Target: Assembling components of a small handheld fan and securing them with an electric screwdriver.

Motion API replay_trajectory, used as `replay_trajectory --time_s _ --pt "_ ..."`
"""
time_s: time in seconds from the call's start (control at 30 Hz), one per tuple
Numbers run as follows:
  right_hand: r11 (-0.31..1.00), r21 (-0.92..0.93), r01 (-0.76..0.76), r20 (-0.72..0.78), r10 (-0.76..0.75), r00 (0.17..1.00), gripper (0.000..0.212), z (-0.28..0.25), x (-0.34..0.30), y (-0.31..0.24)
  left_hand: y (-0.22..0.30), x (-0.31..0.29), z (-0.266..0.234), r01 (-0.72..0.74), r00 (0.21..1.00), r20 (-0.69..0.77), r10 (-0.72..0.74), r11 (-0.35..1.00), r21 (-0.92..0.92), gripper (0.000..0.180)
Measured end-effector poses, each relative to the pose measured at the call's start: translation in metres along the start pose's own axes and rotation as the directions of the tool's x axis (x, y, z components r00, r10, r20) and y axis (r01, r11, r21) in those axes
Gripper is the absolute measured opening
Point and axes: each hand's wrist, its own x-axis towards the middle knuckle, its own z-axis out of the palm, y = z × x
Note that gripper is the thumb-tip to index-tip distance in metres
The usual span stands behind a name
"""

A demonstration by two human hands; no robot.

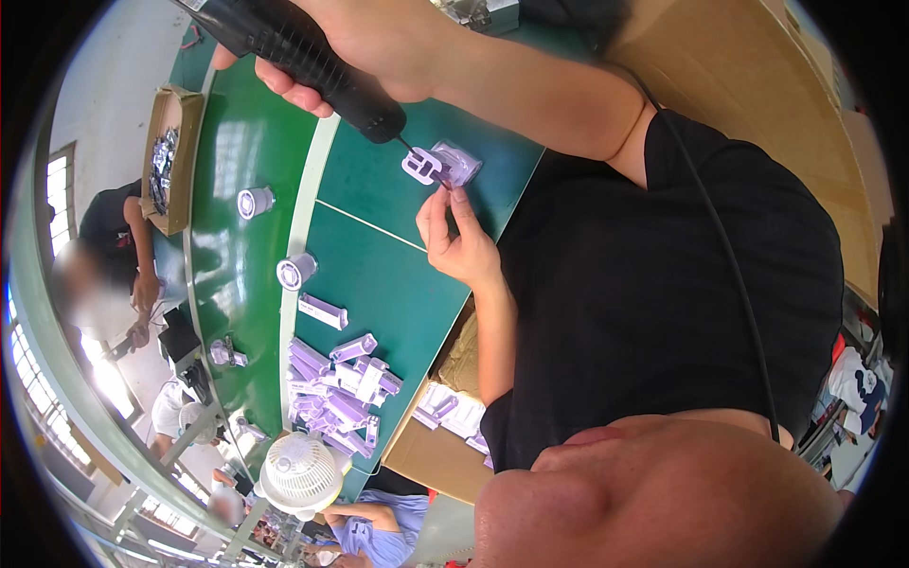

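My right hand (383, 43) wraps round a black electric screwdriver (317, 76), which slants down from the top of the head view. Its thin bit reaches a pale lilac plastic piece (419, 166) with rectangular openings. Against that piece is a clear, rounded plastic part (461, 163); whether the two are joined I cannot tell. My left hand (459, 237) is closed in a pinch at the lilac piece's lower edge, its fingertips together. Any small item between those fingertips is too small to make out.
Lilac plastic pieces (346, 402) lie heaped on the green table (369, 237). Two cylindrical parts (296, 272) (254, 202) stand farther left. A white fan (301, 473) is beyond the heap. Cartons (440, 459) (170, 161) flank the table. A person (123, 227) works opposite. A black cable (720, 227) crosses my shirt.
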Motion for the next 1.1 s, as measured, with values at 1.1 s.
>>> replay_trajectory --time_s 1.1 --pt "0.953 -0.28 0.117 0.21 -0.058 0.976 0.065 0.016 -0.042 0.011 -0.004 0.027 0.005 -0.071 0.957 0.285 0.044 0.994 0.083 0.067"
